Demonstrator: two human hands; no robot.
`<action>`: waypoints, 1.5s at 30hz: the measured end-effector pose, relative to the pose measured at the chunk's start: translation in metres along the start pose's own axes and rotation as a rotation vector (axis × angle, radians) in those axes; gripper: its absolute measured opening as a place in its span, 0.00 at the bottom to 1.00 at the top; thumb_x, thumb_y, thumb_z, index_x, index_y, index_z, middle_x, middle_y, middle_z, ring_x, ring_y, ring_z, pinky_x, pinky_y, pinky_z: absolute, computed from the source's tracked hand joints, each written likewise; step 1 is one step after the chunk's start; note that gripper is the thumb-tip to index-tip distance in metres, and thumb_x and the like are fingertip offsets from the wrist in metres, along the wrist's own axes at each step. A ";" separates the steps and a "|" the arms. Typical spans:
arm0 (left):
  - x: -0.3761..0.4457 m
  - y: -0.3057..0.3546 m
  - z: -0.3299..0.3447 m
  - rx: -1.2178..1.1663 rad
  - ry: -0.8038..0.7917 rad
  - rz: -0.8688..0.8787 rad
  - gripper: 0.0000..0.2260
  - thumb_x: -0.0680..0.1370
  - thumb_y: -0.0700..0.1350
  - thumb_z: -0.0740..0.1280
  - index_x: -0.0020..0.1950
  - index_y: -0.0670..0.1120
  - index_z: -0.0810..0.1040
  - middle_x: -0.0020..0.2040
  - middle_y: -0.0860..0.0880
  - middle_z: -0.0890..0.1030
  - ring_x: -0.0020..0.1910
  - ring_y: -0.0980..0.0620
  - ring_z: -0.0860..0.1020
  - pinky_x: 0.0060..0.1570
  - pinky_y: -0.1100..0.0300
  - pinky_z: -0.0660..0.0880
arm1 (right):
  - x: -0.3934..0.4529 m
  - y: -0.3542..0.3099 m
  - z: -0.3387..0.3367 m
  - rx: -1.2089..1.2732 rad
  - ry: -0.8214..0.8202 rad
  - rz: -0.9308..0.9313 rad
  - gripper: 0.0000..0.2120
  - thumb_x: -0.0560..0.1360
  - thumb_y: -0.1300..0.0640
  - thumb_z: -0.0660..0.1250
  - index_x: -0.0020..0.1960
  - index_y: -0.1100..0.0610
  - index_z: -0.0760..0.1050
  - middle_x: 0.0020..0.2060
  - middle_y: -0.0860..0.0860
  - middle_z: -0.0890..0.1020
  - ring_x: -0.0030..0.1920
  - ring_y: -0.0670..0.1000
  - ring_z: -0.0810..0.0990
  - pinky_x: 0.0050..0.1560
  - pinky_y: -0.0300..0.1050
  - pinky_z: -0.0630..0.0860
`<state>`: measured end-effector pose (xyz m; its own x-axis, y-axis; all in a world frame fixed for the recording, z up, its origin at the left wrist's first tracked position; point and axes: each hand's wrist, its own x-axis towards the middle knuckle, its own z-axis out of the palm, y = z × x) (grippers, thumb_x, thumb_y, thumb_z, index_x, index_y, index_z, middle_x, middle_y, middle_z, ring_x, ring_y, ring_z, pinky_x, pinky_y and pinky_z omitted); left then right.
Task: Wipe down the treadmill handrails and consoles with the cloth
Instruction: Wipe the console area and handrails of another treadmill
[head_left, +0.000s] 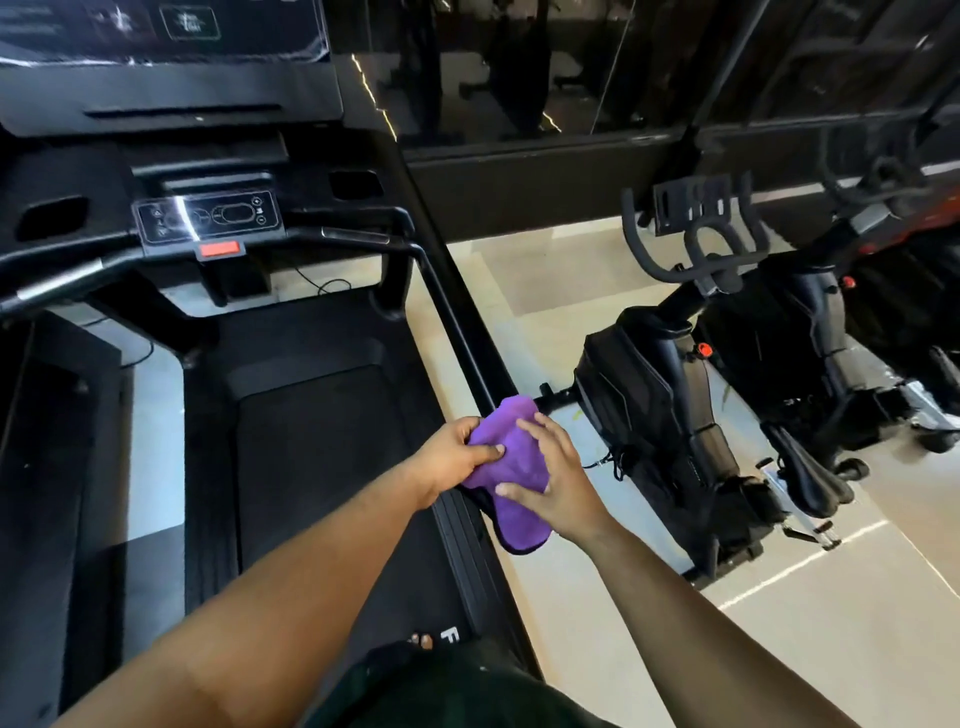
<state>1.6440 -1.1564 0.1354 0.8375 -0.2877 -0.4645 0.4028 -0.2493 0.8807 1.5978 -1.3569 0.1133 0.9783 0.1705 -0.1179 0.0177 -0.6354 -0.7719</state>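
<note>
A purple cloth (511, 473) lies draped over the near end of the treadmill's right handrail (447, 317), a long black bar running from the console toward me. My left hand (457, 457) grips the cloth's left side, thumb on top. My right hand (553, 483) rests on the cloth with spread fingers, pressing it against the rail. The treadmill console (208, 221) with its dark control panel and red stop key (221, 249) sits far ahead at upper left, apart from both hands.
The black running belt (311, 441) lies below left of the rail. To the right on the pale tiled floor (779, 623) stand black exercise bikes (691, 395). A dark mirrored wall (519, 78) closes the back.
</note>
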 end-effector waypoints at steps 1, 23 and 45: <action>0.000 0.001 0.001 0.000 -0.022 0.016 0.07 0.79 0.42 0.73 0.56 0.46 0.81 0.50 0.44 0.86 0.46 0.50 0.85 0.50 0.55 0.82 | -0.002 0.000 -0.005 0.045 -0.007 0.033 0.43 0.73 0.41 0.77 0.81 0.43 0.58 0.79 0.38 0.55 0.78 0.37 0.55 0.73 0.35 0.58; 0.032 -0.011 0.026 -0.139 0.045 0.192 0.08 0.79 0.40 0.72 0.55 0.50 0.84 0.51 0.48 0.87 0.53 0.46 0.85 0.57 0.50 0.82 | 0.058 0.039 -0.024 0.622 0.147 0.032 0.10 0.78 0.58 0.74 0.58 0.58 0.81 0.52 0.56 0.86 0.58 0.59 0.84 0.62 0.60 0.80; -0.012 -0.074 0.266 0.518 0.745 0.258 0.07 0.76 0.50 0.75 0.44 0.49 0.80 0.38 0.53 0.82 0.38 0.54 0.79 0.42 0.52 0.77 | -0.016 0.194 -0.125 0.387 0.015 -0.384 0.14 0.77 0.50 0.75 0.56 0.52 0.73 0.51 0.45 0.82 0.52 0.44 0.81 0.55 0.41 0.76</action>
<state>1.5060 -1.3802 0.0509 0.9705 0.2291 0.0753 0.1079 -0.6916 0.7141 1.6116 -1.5764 0.0436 0.9195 0.3228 0.2245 0.2996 -0.2056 -0.9316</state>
